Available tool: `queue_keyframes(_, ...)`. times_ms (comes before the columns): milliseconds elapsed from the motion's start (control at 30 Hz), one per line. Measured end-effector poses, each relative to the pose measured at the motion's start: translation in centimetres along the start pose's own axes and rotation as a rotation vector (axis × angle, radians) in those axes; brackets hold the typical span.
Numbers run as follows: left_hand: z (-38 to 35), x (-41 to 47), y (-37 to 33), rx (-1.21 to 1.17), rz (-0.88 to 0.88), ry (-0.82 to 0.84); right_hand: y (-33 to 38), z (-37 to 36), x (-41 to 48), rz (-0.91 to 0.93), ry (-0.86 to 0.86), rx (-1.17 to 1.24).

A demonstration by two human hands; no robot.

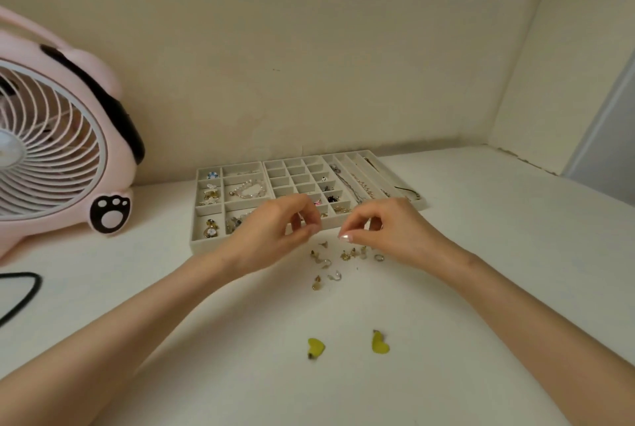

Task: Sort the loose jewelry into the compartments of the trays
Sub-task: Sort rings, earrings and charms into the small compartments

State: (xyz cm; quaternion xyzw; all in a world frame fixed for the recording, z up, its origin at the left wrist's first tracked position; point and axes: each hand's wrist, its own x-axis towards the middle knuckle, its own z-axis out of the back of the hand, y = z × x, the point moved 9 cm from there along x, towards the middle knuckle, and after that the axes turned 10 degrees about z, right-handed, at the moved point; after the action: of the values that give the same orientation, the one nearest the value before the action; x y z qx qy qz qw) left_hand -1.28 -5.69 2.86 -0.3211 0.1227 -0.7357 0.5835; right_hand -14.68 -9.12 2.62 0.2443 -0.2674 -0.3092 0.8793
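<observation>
Loose jewelry (338, 259) on the surface (481, 288), trays (193, 236) at its 12 o'clock, left hand (275, 231) and right hand (390, 233) above it, fingertips pinched together, any held piece too small to tell; lifting pieces singly toward matching compartments seems wisest.

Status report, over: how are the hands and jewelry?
Left hand, right hand both pinched above loose jewelry; held piece unclear. Trays partly filled. Nothing blocking.

The left forearm comes in from 8 o'clock and the right from 4 o'clock, both bare, meeting near centre. The left hand (275, 228) curls its fingers toward 3 o'clock. The right hand (388, 229) pinches thumb against forefinger toward 9 o'clock; anything held is too small to see.
</observation>
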Motion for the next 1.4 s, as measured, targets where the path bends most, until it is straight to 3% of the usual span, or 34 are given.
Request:
queue_keyframes(233,-0.8,-0.5,1.7,0.142,0.119,0.063,-1.0,-1.4,-0.4,-0.014,0.091,-0.06)
queue_keyframes(433,-1.1,-0.4,3.5,0.178,0.212,0.04,-3.2,0.2,1.1,-0.076,-0.009,-0.18)
queue_keyframes(867,-3.0,0.5,2.5,0.202,0.112,0.108,-6.9,0.4,-0.3,-0.136,-0.09,0.004)
queue_keyframes(1133,-1.9,0.5,3.4,0.139,0.18,0.107,-7.3,1.2,-0.3,-0.136,-0.131,-0.026)
queue_keyframes(1400,-2.7,0.2,2.8,0.217,0.095,0.084,-7.7,2.6,-0.5,-0.161,-0.179,-0.095)
